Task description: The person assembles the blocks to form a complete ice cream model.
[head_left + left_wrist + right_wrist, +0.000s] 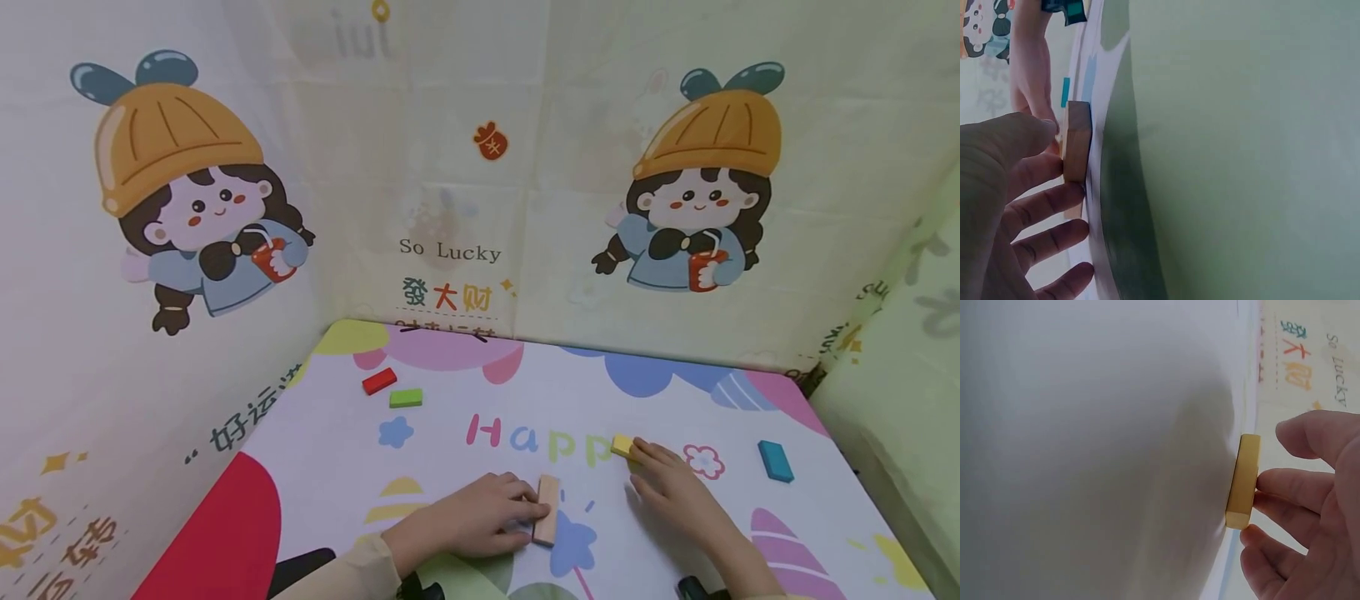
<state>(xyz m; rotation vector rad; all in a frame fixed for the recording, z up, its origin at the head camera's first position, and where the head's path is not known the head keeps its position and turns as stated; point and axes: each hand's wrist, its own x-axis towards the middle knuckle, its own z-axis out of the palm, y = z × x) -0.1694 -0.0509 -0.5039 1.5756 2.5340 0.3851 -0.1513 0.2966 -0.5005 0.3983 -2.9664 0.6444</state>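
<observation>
The person's left hand (483, 515), fingers loosely spread, touches a plain wooden block (550, 523) lying on the printed tabletop (322, 492). Their right hand (675, 487), thumb held apart, rests extended fingertips against a yellow block (622, 446) beside the "Happ" lettering (523, 439).

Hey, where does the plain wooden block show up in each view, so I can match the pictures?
Head: wooden block low, just right of centre, touched by the left hand.
Left wrist: wooden block left of centre, beside the fingers.
Right wrist: not in it.
Shared landmark: the right hand, in all three.
</observation>
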